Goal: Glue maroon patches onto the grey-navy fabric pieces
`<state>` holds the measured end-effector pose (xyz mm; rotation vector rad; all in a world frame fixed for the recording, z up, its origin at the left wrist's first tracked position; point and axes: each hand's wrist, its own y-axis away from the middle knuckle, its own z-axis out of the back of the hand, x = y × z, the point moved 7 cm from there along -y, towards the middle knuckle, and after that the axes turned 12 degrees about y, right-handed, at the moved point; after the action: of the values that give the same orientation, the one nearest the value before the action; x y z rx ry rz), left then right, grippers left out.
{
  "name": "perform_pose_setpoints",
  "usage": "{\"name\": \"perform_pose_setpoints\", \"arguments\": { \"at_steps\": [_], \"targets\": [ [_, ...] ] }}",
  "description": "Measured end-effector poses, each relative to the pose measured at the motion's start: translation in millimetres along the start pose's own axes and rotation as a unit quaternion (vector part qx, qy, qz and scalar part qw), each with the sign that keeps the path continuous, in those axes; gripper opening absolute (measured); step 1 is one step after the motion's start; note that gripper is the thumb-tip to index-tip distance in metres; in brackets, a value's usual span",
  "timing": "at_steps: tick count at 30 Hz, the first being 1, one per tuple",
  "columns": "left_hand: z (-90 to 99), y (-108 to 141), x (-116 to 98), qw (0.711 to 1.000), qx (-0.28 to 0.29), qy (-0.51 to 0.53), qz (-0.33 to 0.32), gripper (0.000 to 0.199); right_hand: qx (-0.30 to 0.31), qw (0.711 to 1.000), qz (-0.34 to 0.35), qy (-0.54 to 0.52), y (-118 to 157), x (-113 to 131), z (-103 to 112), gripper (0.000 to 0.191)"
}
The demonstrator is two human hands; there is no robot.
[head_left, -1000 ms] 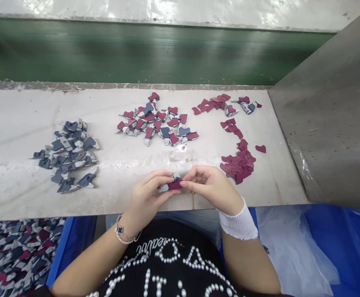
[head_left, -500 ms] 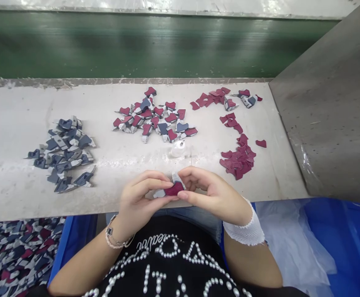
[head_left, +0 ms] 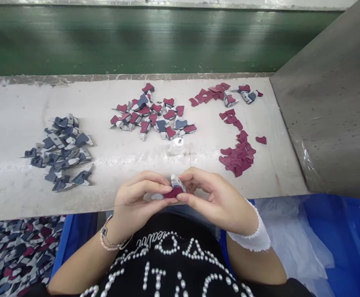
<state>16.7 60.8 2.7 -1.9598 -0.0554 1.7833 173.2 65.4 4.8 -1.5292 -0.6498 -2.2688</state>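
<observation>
Both my left hand (head_left: 139, 202) and my right hand (head_left: 217, 202) pinch a small grey piece with a maroon patch (head_left: 175, 189) above the table's front edge. Fingers hide part of it. It looks like leather or synthetic shoe material. Just beyond my hands stands a small white cup (head_left: 177, 146). Further off on the pale table (head_left: 19, 103) lie a heap of grey-blue cut pieces (head_left: 59, 150), a mixed heap of grey pieces with maroon patches (head_left: 150, 115), and loose maroon patches (head_left: 237, 154).
A green belt (head_left: 136, 41) runs along the table's far side, and a grey metal panel (head_left: 328, 99) rises at the right. Below the front edge, a blue bin (head_left: 65, 247) holds several pieces at the left. Blue crate and clear plastic (head_left: 294, 243) lie at the right.
The held piece has turned, and its grey end now stands up above the maroon patch. My hands have drawn closer around it. The table has shifted slightly upward in view.
</observation>
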Motion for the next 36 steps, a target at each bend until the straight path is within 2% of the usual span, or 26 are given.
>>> {"name": "perform_pose_setpoints", "arguments": {
  "at_steps": [5, 11, 19, 32, 36],
  "targets": [
    [-1.3, -0.8, -9.4, 0.999, 0.034, -0.021, -0.020, 0.033, 0.026, 0.998, 0.027, 0.049, 1.5, 10.9, -0.9, 0.012],
    [-4.1, 1.2, -18.0, 0.998, 0.041, -0.036, -0.022, 0.032, -0.010, 0.991, 0.089, 0.097, 3.2, 24.1, 1.4, 0.011],
    [-1.1, 2.7, -14.0, 0.999, 0.015, -0.034, -0.030, 0.035, -0.015, 0.989, 0.069, 0.129, 4.4, 26.0, -0.1, 0.010],
    [-6.2, 5.9, -23.2, 0.997, 0.056, -0.040, -0.042, 0.029, -0.012, 0.983, 0.101, 0.151, 5.0, 36.7, -2.0, 0.012],
    [-7.6, 2.6, -27.9, 0.995, 0.052, -0.063, -0.050, 0.031, 0.000, 0.986, 0.080, 0.150, 7.4, 33.2, -0.2, 0.016]
  ]
}}
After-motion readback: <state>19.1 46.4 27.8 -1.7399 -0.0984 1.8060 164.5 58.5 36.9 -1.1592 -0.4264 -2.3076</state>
